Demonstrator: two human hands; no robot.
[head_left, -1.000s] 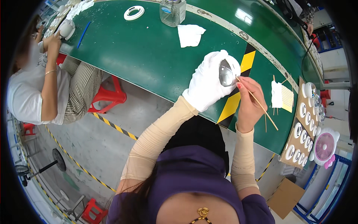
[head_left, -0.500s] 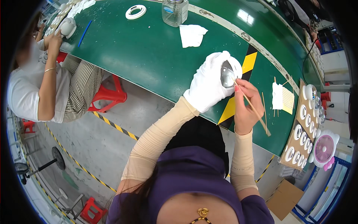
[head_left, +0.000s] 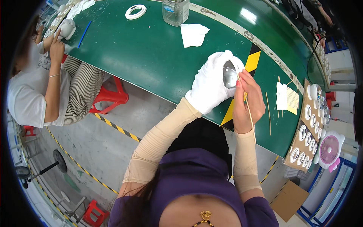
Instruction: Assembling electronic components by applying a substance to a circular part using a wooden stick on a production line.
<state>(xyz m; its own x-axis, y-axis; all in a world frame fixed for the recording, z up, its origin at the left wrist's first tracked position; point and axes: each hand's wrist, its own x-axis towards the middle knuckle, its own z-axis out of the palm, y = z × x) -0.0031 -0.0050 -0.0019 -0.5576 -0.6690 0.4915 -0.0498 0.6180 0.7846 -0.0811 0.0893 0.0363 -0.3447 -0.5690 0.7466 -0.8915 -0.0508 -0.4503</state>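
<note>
I find the white housing, with its glossy grey dome, held above the workbench, near the near edge and beside the striped tape. The gloved left hand is closed around the housing; I cannot tell how its hidden fingers are set underneath. The bare right hand pinches a wooden stick between thumb and fingers, its upper end at the rim next to the dome. Whether that end touches the dome I cannot tell.

Risks, in my judgement: a slip of the stick off the rim could scratch the dome; pressing too hard could snap so thin a shaft. Bare fingertips this close could leave smudges. Smooth surfaces against glove fabric might let the housing turn, and a drop here could carry it over the near edge. A loose stick lies right of the right hand, where a stray wrist could knock it.
</note>
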